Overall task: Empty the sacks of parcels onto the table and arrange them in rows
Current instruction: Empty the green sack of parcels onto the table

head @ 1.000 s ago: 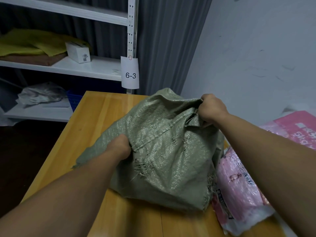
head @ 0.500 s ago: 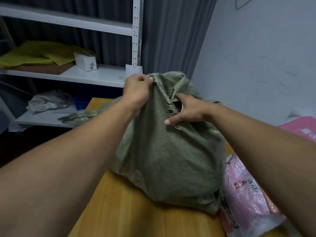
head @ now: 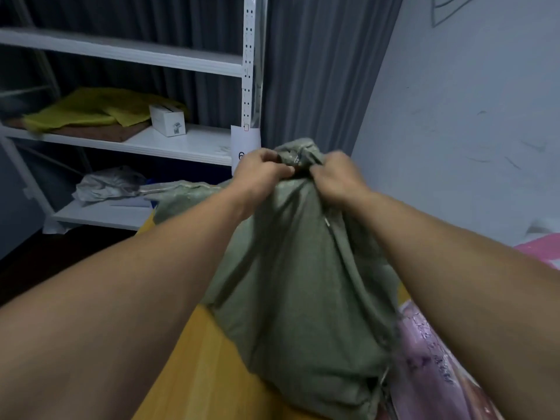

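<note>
On yellow wooden table (head: 194, 374): green woven sack (head: 303, 298) upright, long axis vertical, neck uppermost, gripped by left hand (head: 260, 174) and right hand (head: 336, 177).

The left forearm (head: 145, 277) and right forearm (head: 454, 268) are bare, uncovered all the way to the wrists. Each forearm narrows toward its wrist. The left hand (head: 257, 175) and right hand (head: 339, 177) are bare as well, with rounded knuckles; the fingers (head: 280, 171) look slightly blurred.
</note>
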